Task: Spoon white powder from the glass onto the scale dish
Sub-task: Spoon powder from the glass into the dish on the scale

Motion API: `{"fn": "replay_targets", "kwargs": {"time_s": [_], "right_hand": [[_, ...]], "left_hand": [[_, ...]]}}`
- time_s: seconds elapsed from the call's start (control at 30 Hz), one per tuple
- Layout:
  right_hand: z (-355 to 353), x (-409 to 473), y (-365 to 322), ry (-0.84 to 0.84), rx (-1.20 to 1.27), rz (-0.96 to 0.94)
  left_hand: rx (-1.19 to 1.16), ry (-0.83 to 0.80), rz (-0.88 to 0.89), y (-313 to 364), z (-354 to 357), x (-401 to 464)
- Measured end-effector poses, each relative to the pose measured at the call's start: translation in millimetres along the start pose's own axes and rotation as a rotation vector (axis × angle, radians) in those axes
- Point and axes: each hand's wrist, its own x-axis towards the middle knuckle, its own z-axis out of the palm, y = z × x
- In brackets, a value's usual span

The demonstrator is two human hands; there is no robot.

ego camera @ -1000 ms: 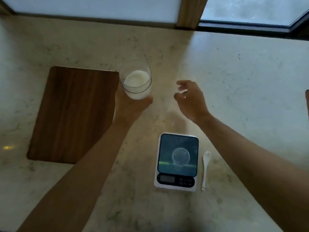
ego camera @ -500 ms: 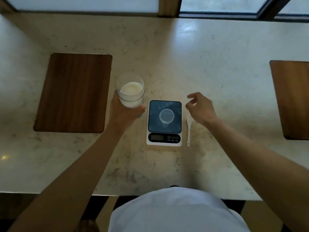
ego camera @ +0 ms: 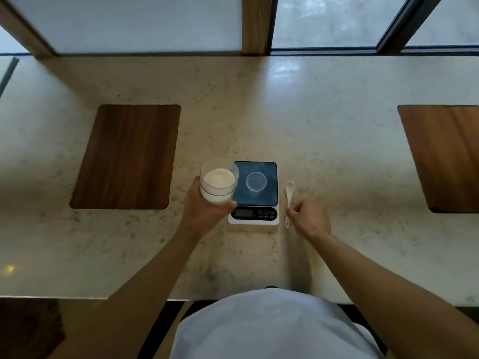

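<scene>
Single head-worn view, steeply down onto the counter (ego camera: 324,130)

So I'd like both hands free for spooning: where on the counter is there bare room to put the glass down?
Bare counter lies between the left wooden board and the scale, and a wide stretch between the spoon and the right wooden board. It is crowded around the scale, where the left hand holds the glass and the right hand meets the spoon.

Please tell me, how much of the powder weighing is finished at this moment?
Done: the empty dish sits on the scale, and the left hand holds the glass of white powder beside it. In hand: the right hand is pinching the spoon, which lies on the counter. Left: all the spooning.
</scene>
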Motion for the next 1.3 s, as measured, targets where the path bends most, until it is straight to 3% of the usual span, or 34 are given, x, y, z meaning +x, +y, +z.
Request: {"fn": "replay_targets", "kwargs": {"time_s": [0.27,0.5,0.87,1.3], "right_hand": [[3.1,-5.2,2.4,-0.043,-0.022,0.014],[5.2,-10.0,5.2,-0.05,-0.015,-0.035],[-13.7,-28.9,8.8,0.038,0.298,-0.177],[-48.1,-62.3,-49.5,0.16,0.324,-0.464]], "left_hand": [[0.035,0.038,0.04,4.0,2.9,-22.7],[0.089,0.029,-0.031,-3.2,7.7,-41.8],[0.109,0.093,-0.017,-0.1,11.8,-57.4],[0.166,-0.094,0.149,-9.0,-9.6,-15.0]]}}
